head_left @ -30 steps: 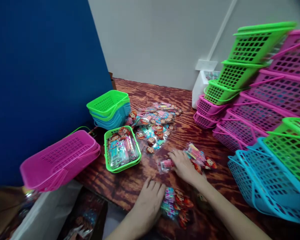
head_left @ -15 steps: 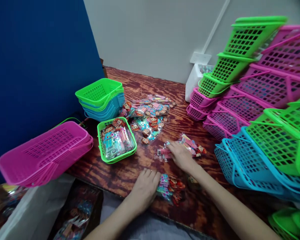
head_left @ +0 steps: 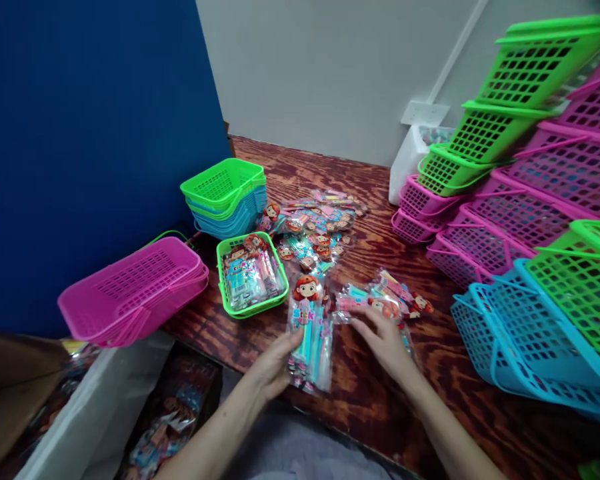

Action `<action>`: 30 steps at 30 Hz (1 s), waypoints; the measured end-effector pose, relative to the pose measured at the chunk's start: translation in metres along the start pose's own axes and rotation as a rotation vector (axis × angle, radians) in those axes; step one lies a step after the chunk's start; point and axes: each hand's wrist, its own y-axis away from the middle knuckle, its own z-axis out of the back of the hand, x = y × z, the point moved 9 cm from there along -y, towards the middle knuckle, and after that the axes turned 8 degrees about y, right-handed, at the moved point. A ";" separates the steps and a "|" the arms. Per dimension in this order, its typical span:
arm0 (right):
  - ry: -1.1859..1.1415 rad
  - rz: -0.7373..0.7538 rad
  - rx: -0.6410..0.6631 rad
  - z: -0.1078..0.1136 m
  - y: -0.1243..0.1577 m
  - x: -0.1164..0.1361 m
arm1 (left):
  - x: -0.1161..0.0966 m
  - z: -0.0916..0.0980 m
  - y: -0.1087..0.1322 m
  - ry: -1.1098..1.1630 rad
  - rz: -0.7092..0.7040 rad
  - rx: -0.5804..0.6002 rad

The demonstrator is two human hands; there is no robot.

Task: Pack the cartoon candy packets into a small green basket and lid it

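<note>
At the left, nested pink baskets (head_left: 140, 277) are sitting by the edge of the dark wooden table (head_left: 365, 407), and nested green and blue baskets (head_left: 230, 210) are standing farther back. To their right and nearer, a small green basket (head_left: 258, 308) is holding wrapped packets. The left hand (head_left: 274, 368) is gripping a bunch of packets (head_left: 310, 333) by its near left side, thumb across the front — the bunch is pointing away, just right of that basket. Beyond it, a loose heap (head_left: 320, 230) of packets is lying. The right hand (head_left: 386, 341) is touching or hovering at the near edge of a smaller pile (head_left: 394, 290), fingers spread and slightly bent; whether they are pinching a packet, I cannot tell. Farther right, stacked green baskets (head_left: 495, 133), stacked pink baskets (head_left: 560, 167) and blue baskets (head_left: 510, 333) are rising along the side.

The step in hand seems to be gathering packets into a bunch. The next move appears to be calling for a firm left grip — and a clean pinch on one slippery wrapper by the right fingers.
</note>
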 end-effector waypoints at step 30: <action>-0.986 -0.387 0.217 -0.119 -0.007 0.115 | -0.083 -0.025 0.063 -0.082 -0.467 0.053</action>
